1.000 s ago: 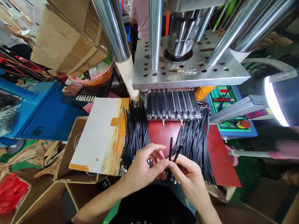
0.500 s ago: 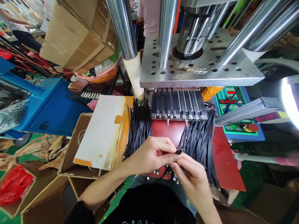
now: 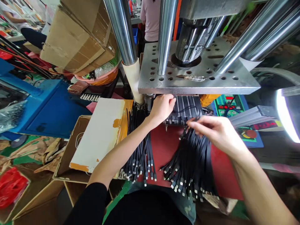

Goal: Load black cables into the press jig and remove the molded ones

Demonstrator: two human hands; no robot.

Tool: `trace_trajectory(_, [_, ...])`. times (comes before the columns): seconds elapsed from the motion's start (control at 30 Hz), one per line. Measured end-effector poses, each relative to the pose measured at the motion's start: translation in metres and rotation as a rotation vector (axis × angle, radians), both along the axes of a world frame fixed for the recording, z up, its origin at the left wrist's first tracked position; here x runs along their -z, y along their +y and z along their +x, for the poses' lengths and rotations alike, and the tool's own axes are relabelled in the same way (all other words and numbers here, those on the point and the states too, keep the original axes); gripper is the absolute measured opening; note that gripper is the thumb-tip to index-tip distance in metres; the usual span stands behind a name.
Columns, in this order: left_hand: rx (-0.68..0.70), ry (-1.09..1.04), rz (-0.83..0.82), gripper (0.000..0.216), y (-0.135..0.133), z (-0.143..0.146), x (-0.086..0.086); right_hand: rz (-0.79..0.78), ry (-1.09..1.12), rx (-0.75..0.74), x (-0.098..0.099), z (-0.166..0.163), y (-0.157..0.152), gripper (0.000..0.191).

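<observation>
My left hand (image 3: 162,108) reaches over the left part of the metal mould (image 3: 187,107), just below the thick steel plate. Its fingers are curled together, and whatever they pinch is hidden. My right hand (image 3: 214,132) is at the mould's front right edge, thumb and fingers closed on a black cable (image 3: 198,115). A large bundle of black flat cables (image 3: 194,159) with metal-tipped plugs hangs below that hand on the red board (image 3: 161,147). To the left lies another bundle of black cables (image 3: 140,153), under my left forearm.
The steel press plate (image 3: 199,89) with its columns stands over the mould. On the right are a control panel (image 3: 228,106) and a bright lamp (image 3: 287,115). At left, a white board (image 3: 96,134) covers part of a cardboard box (image 3: 76,131). A person (image 3: 152,22) is beyond the press.
Both hands, together over the red board before, have separated and moved forward. The left is now over the mould, the right at its front right edge with a cable. The view has shifted slightly.
</observation>
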State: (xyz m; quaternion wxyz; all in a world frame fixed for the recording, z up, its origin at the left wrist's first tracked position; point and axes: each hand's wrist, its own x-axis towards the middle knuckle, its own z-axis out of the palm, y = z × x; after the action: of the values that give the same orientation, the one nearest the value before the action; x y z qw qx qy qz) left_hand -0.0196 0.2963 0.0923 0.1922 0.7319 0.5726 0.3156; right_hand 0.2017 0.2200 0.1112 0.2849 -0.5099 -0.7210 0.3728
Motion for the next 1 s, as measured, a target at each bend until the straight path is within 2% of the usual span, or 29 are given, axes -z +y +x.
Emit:
trace_trajectory(0.07, [-0.044, -0.078, 0.003, 0.012, -0.007, -0.001, 0.005, -0.009, 0.025, -0.035, -0.003, -0.003, 0.040, 0.067])
trace_trajectory(0.1, [-0.009, -0.114, 0.029, 0.017, -0.015, -0.003, 0.006, -0.026, 0.039, -0.059, -0.002, -0.007, 0.055, 0.067])
trace_trajectory(0.17, [0.171, -0.093, 0.127, 0.026, -0.036, -0.011, 0.009, -0.069, 0.050, -0.113, 0.002, -0.014, 0.076, 0.066])
trace_trajectory(0.23, [0.359, 0.077, 0.236, 0.026, -0.056, -0.018, 0.010, -0.084, 0.041, -0.160, 0.008, -0.020, 0.087, 0.065])
trace_trajectory(0.3, [0.444, 0.292, 0.301, 0.027, -0.068, -0.022, 0.011, -0.019, 0.024, -0.158, 0.013, -0.022, 0.091, 0.065])
trace_trajectory(0.43, [0.493, 0.578, 0.315, 0.033, -0.069, -0.019, 0.010, 0.154, 0.016, -0.062, 0.022, -0.020, 0.090, 0.061])
trace_trajectory(0.53, [0.511, 0.685, 0.306, 0.037, -0.066, -0.013, 0.008, 0.111, 0.079, -0.058, 0.027, -0.017, 0.089, 0.057])
trace_trajectory(0.63, [0.468, 0.715, 0.300, 0.054, -0.072, -0.005, 0.008, 0.112, 0.100, -0.051, 0.030, -0.018, 0.089, 0.050])
trace_trajectory(0.73, [0.378, 0.754, 0.286, 0.059, -0.084, 0.005, 0.009, 0.204, 0.043, 0.065, 0.031, -0.017, 0.079, 0.033])
trace_trajectory(0.8, [0.328, 0.781, 0.263, 0.060, -0.091, 0.011, 0.010, 0.329, -0.061, 0.097, 0.032, -0.012, 0.063, 0.029])
trace_trajectory(0.87, [0.321, 0.776, 0.234, 0.065, -0.093, 0.015, 0.010, 0.452, -0.256, 0.053, 0.034, -0.007, 0.044, 0.038])
trace_trajectory(0.93, [0.333, 0.737, 0.193, 0.069, -0.089, 0.016, 0.006, 0.508, -0.497, 0.010, 0.034, -0.005, 0.031, 0.049])
trace_trajectory(1.0, [0.334, 0.688, 0.135, 0.070, -0.079, 0.015, -0.001, 0.512, -0.703, 0.009, 0.031, -0.011, 0.030, 0.054])
